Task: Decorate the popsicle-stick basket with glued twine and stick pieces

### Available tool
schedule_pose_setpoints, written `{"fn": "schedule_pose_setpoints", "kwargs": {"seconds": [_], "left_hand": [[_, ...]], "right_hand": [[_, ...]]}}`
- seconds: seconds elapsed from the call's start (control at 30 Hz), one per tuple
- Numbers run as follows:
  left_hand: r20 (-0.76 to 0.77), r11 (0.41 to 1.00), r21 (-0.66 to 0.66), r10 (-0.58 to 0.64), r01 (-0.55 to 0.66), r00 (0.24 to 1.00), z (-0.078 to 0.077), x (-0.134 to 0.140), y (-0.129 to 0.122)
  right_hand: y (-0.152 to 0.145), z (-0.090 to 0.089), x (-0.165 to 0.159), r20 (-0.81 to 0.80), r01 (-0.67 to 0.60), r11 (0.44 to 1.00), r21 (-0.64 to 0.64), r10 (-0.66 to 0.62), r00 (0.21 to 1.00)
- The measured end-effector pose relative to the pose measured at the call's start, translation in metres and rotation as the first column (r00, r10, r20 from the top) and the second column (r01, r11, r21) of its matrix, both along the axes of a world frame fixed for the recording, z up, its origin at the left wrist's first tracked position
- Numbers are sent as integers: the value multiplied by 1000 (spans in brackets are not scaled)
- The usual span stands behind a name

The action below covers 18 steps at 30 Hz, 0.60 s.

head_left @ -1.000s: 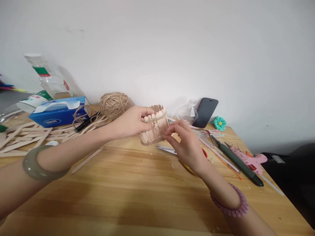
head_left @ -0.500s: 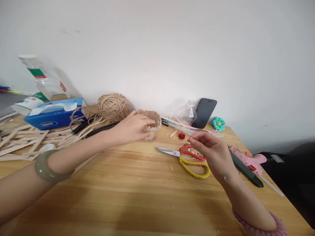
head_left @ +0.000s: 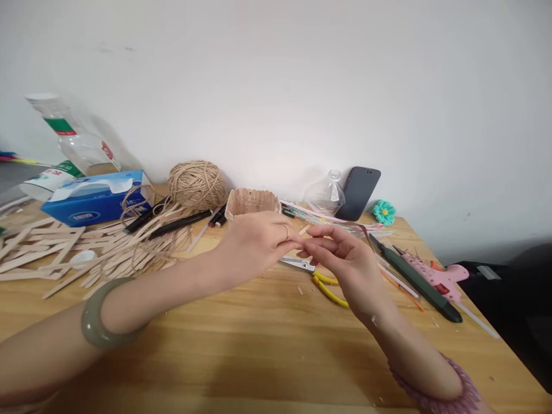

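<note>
My left hand (head_left: 263, 244) and my right hand (head_left: 345, 261) meet at the fingertips over the table, each closed in a pinch. What lies between the fingers is too small and too hidden to make out. Behind my left hand stands a small basket (head_left: 252, 201) with a scalloped wooden rim, its lower front covered by the hand. Under my hands lie scissors (head_left: 330, 290) with a yellow handle loop in sight; my right hand hides the rest of the handles.
To the left are a twine ball (head_left: 197, 185), a blue tissue box (head_left: 97, 201), wooden sticks (head_left: 38, 247) and a glass bottle (head_left: 84, 149). Rightward are a phone (head_left: 361, 192), a teal flower (head_left: 383, 212), a dark green cutter (head_left: 420, 282) and a pink glue gun (head_left: 440, 279).
My left hand has left the basket and come right and nearer, to my right hand's fingertips. My right hand has shifted slightly left, and the red rose by the scissors is now mostly covered.
</note>
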<state>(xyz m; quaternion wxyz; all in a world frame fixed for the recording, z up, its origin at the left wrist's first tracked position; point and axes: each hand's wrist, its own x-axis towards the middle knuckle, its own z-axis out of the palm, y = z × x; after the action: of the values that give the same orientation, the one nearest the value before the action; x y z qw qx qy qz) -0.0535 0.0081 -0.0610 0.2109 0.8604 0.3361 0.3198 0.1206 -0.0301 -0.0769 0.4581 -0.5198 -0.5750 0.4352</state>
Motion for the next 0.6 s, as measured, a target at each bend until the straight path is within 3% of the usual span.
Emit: {"fn": "schedule_pose_setpoints", "kwargs": {"seconds": [0.07, 0.1, 0.13, 0.17, 0.23, 0.43, 0.6], "left_hand": [[32, 998, 18, 63, -64, 997, 1, -6, 2], [62, 994, -16, 106, -105, 992, 2, -11, 3], [91, 987, -68, 153, -147, 984, 2, -15, 5], [120, 976, -118, 197, -183, 973, 1, -21, 7], [147, 953, -206, 255, -223, 956, -3, -31, 12], [191, 895, -366, 339, -254, 921, -14, -47, 17], [256, 870, -405, 403, -282, 879, -18, -52, 20]], "right_hand": [[-1, -3, 15, 228, -13, 995, 103, -11, 974], [-1, -6, 25, 384, -7, 981, 191, -68, 921], [-2, -11, 35, 585, -29, 967, 252, -129, 801], [-4, -16, 46, 752, -67, 954, 291, -185, 632], [-8, -29, 63, 811, -84, 957, 278, -187, 554], [-20, -59, 75, 830, -148, 972, 180, -70, 553], [-22, -63, 74, 745, -89, 981, 172, -71, 664]]}}
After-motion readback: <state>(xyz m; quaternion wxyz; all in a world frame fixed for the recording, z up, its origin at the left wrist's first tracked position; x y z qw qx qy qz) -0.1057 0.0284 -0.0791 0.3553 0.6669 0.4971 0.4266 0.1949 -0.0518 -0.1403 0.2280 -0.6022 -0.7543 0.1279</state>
